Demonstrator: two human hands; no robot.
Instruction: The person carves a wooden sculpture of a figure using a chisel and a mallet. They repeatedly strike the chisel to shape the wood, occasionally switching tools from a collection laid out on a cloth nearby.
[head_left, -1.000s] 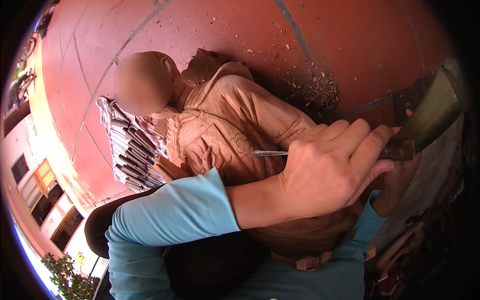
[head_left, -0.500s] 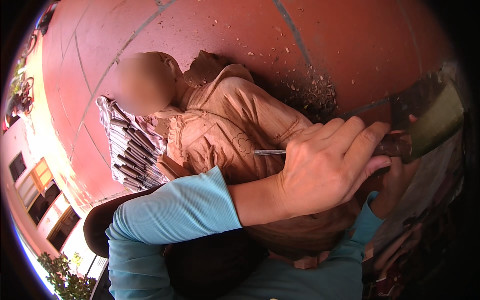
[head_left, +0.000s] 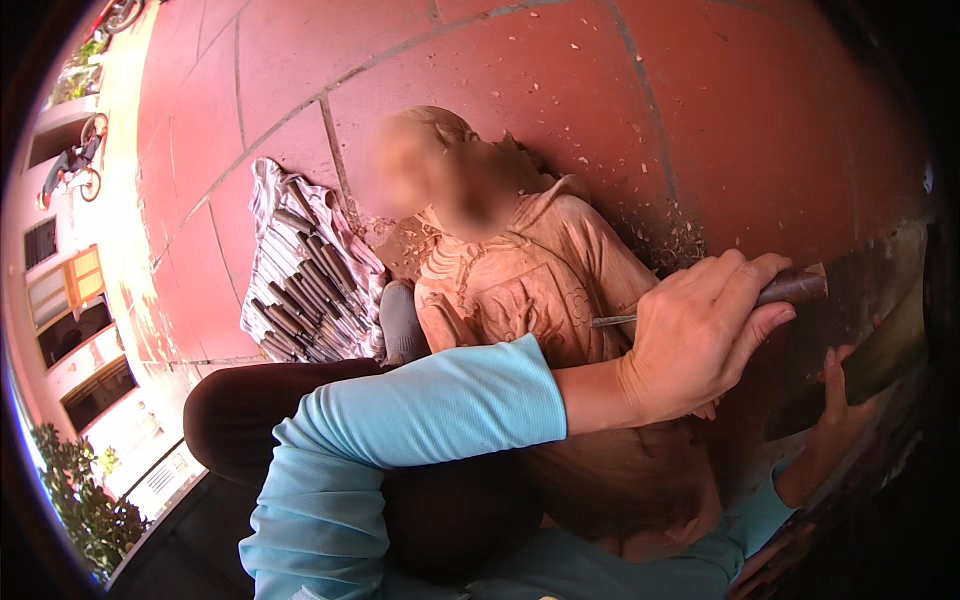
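A reddish-brown wooden statue point(head_left: 520, 290) of a robed figure lies on the red tiled floor against my lap. My left hand point(head_left: 700, 340), in a light blue sleeve, reaches across it. This hand is closed around a chisel point(head_left: 612, 321) whose thin metal blade points left onto the statue's shoulder. The chisel's dark handle sticks out past my fingers on the right. My right hand point(head_left: 835, 420) is lower right, partly hidden, gripping a dark flat wooden mallet point(head_left: 870, 310) that sits right at the chisel handle's end.
A striped cloth roll point(head_left: 300, 270) with several carving chisels lies open on the floor left of the statue. Wood chips point(head_left: 680, 240) are scattered on the tiles point(head_left: 500, 80) beside it. My dark-trousered knee point(head_left: 260, 410) is at lower left. A parked bike point(head_left: 75, 165) stands far left.
The mallet in my right hand has come down from a raised position to the chisel handle's end. My left hand keeps the chisel on the statue's shoulder.
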